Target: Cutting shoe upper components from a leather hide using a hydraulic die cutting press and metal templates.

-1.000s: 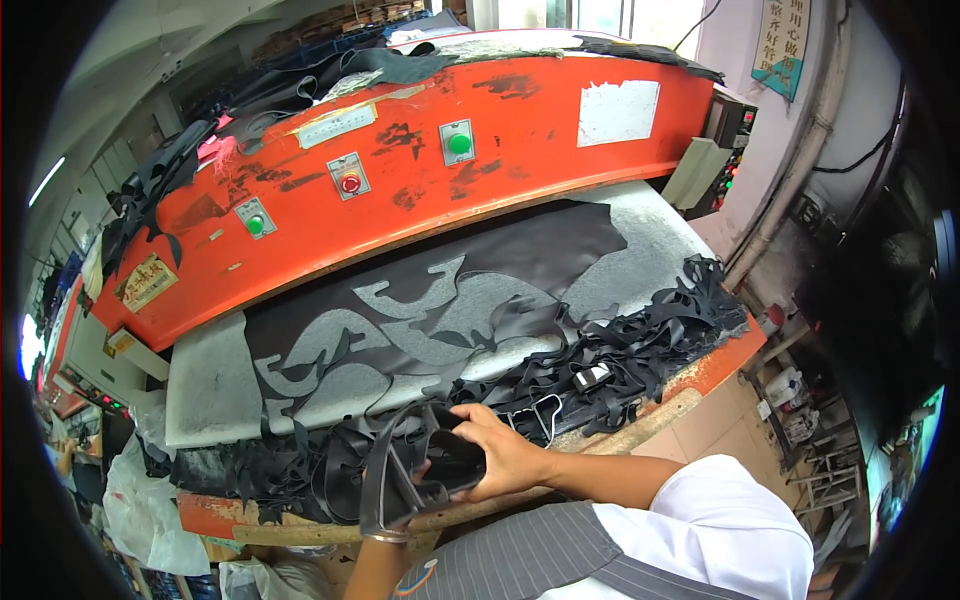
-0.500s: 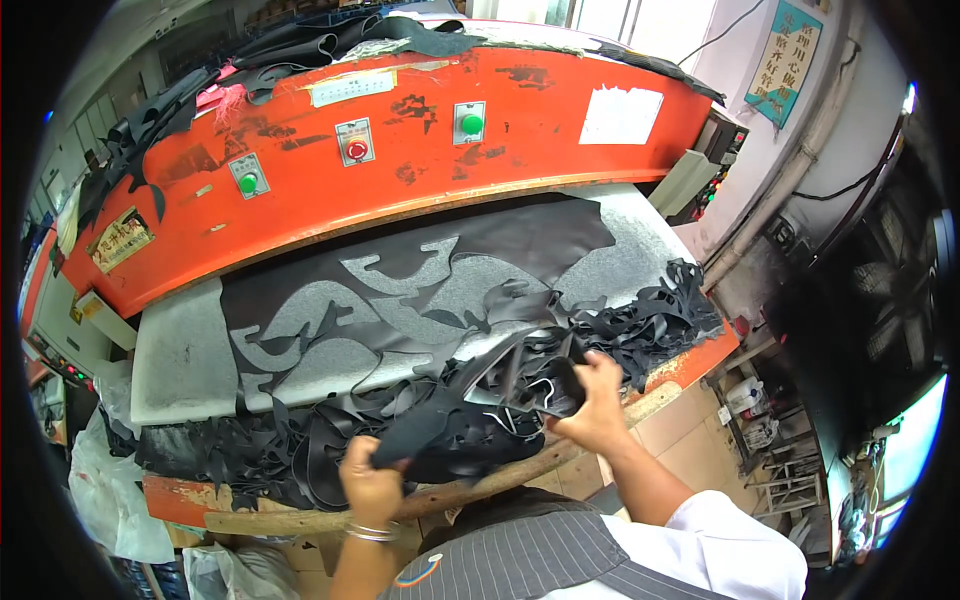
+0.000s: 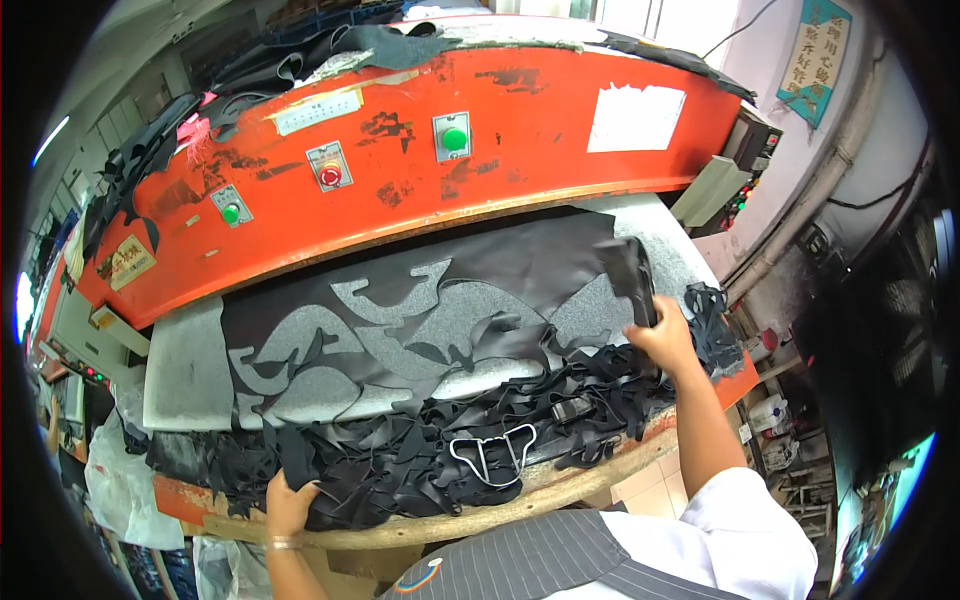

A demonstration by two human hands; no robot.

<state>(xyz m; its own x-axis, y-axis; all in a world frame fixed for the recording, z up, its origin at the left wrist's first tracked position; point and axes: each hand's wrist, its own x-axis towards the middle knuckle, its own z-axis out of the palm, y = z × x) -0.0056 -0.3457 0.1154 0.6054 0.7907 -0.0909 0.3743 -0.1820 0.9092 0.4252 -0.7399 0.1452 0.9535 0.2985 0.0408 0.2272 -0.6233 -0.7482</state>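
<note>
My right hand (image 3: 664,338) is raised over the right side of the press bed, closed on a dark curved leather piece (image 3: 632,275); motion blurs its edge, so I cannot tell whether it is one layer or several. At the front left, my left hand (image 3: 290,503) grips a black leather scrap (image 3: 293,452) at the edge of the scrap heap (image 3: 390,450). A silver-edged cutting die (image 3: 492,455) lies on the heap near the front rail. Behind it, a black leather sheet (image 3: 530,250) with curved shapes cut out is spread on the pale bed (image 3: 185,350).
An orange press beam (image 3: 400,170) with green and red buttons spans the far side. A worn wooden rail (image 3: 560,492) runs along the front. Plastic bags (image 3: 125,480) hang at the left. A black fan (image 3: 880,270) stands at the right.
My right hand has swung up and right with the dark piece, away from the heap. My left hand has moved left and down. The silver-edged die now lies uncovered on the scraps.
</note>
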